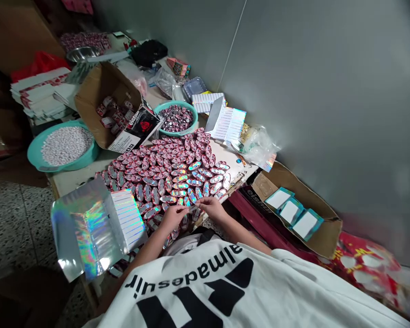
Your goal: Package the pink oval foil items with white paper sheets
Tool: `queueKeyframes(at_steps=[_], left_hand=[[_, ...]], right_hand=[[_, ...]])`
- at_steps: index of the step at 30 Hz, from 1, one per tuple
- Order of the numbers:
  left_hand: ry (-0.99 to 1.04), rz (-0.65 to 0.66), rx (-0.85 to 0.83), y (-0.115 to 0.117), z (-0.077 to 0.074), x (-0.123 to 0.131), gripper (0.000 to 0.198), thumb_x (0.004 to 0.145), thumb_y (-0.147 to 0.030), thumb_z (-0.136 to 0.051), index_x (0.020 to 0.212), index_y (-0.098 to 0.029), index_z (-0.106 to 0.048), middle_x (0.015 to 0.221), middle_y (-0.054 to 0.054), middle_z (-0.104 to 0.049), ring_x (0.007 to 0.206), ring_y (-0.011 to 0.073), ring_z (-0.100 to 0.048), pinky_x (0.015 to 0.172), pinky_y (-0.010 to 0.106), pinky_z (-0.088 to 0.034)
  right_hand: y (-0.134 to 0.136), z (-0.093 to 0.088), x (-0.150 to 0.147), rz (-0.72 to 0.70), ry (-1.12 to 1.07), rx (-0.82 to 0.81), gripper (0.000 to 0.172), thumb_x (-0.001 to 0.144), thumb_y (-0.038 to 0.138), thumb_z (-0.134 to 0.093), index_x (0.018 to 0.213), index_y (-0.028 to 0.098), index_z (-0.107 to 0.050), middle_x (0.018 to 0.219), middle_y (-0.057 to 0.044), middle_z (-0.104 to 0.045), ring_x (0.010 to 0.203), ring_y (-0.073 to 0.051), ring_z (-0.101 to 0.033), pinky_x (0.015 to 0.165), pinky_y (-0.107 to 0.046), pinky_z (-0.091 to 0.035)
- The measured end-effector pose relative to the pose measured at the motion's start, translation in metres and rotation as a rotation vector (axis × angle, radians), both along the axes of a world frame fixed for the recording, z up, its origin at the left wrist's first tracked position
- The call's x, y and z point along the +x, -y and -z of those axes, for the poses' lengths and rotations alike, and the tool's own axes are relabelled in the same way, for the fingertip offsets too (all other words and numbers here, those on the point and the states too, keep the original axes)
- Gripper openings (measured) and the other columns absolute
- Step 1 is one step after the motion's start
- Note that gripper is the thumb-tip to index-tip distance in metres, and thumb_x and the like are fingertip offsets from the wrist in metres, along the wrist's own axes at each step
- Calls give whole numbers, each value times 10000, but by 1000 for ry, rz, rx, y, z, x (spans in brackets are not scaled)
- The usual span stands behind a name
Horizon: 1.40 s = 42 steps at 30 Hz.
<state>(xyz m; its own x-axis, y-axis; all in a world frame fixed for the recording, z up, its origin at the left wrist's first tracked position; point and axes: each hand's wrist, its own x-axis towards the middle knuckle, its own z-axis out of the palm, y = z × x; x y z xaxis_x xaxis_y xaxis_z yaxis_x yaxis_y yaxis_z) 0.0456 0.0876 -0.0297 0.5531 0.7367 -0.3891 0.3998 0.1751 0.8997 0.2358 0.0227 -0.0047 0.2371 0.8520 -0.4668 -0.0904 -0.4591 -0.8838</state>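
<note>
Fingertips point(183, 210) of both hands pinch 1 thin holographic strip point(187, 208), left hand point(172, 217) and right hand point(210, 207) taking an end each, probably to steady it. It sits at the near table edge point(68, 182), long axis running left-right, beside the spread of oval pieces point(171, 171).

The small oval pieces point(171, 175) covering the counter point(70, 180) look glossy, some with a rainbow foil sheen. The sheets point(89, 228) are shiny holographic film. Two bowls point(37, 152) seem smooth plastic; the boxes point(95, 86) are matt brown cardboard.
</note>
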Motion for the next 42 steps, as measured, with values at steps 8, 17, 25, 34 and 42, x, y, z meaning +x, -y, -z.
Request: queueKeyframes(at_steps=[8, 17, 25, 34, 42], left_hand=[[-263, -62, 138, -72, -12, 25, 215, 841, -329, -583, 874, -188, -741, 897, 56, -765, 857, 215, -698, 800, 320, -528], [-316, -329, 136, -193, -8, 72, 288, 770, -276, -716, 1022, -135, -715, 871, 85, -767, 791, 188, -714, 709, 264, -540], [-418, -369, 143, -226, 18, 82, 219, 707, -277, -756, 878, -147, -713, 840, 68, -768, 761, 175, -712, 678, 241, -536], [-483, -356, 163, -224, 22, 86, 199, 700, -253, -723, 873, -155, -723, 823, 57, -761, 725, 168, -695, 664, 234, -507], [-759, -255, 310, -230, 14, 77, 216, 665, -387, -767, 700, -187, -693, 636, -3, -684, 618, 154, -588, 599, 242, -382]], right_hand=[[-77, 12, 23, -76, -9, 47, 295, 664, 447, -735, 774, 173, -732, 685, -2, -679, 634, -129, -568, 628, -261, -461], [-201, 34, 42, 91, 157, 23, 210, 769, 263, -621, 945, 154, -659, 767, -15, -687, 649, -136, -603, 648, -259, -487], [-221, 46, 36, 43, 488, 13, 166, 795, 212, -587, 957, 203, -620, 832, -20, -707, 759, -173, -637, 720, -275, -460], [-225, 40, 33, -233, 805, -57, 276, 871, 171, -480, 1126, 203, -582, 960, -65, -697, 900, -220, -605, 766, -298, -409], [-232, 36, 43, -353, 877, -95, 257, 859, 217, -551, 1105, 214, -624, 1136, -95, -623, 1002, -247, -590, 816, -326, -437]])
